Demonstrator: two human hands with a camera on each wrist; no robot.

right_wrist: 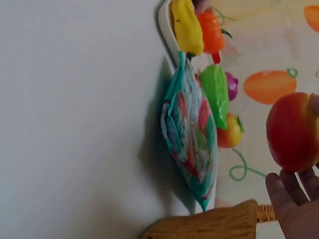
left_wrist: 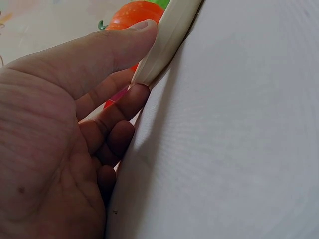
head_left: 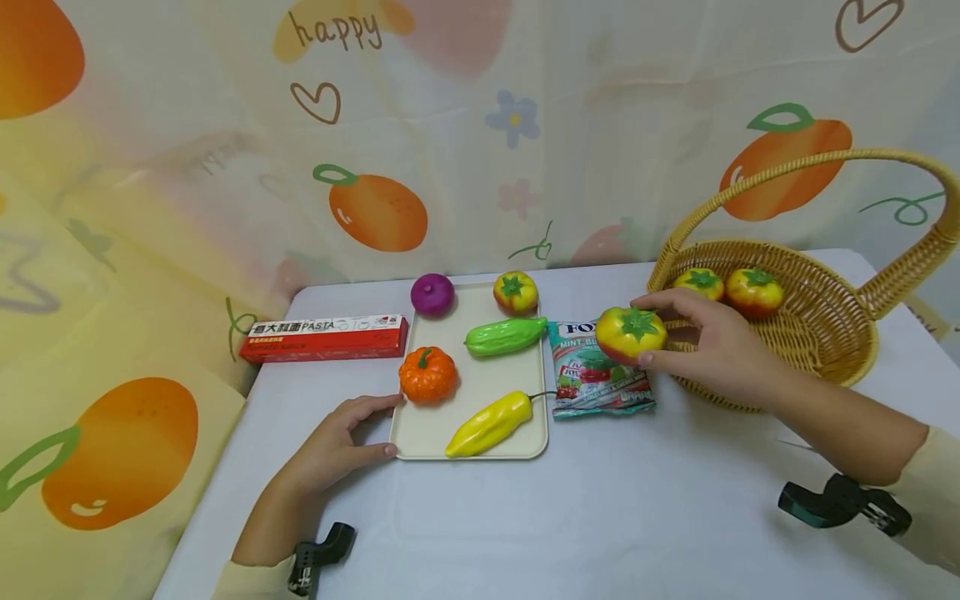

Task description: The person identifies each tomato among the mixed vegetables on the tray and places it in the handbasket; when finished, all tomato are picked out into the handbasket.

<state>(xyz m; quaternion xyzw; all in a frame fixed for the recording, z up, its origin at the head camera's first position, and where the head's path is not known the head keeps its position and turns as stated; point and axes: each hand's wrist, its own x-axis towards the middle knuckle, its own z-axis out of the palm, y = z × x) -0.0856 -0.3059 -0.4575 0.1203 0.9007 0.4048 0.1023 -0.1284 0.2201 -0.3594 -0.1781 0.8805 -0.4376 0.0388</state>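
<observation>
My right hand (head_left: 708, 342) grips a yellow-and-red toy tomato (head_left: 630, 333) with a green star-shaped top, above a teal candy bag (head_left: 600, 396). In the right wrist view the tomato (right_wrist: 293, 132) shows its red underside, fingertips against it. My left hand (head_left: 341, 442) touches the left edge of a cream tray (head_left: 420, 437); in the left wrist view its thumb lies along the rim (left_wrist: 167, 42). On the tray sit an orange pumpkin (head_left: 427, 375), a yellow pepper (head_left: 491, 425), a green vegetable (head_left: 505, 337), a purple onion (head_left: 432, 295) and another tomato (head_left: 516, 292).
A wicker basket (head_left: 858, 333) with a tall handle stands at the right, two more tomatoes (head_left: 753, 292) inside. Left of the tray lies a red pasta box (head_left: 326, 340). A patterned cloth (head_left: 465, 167) hangs behind the white table (head_left: 637, 517).
</observation>
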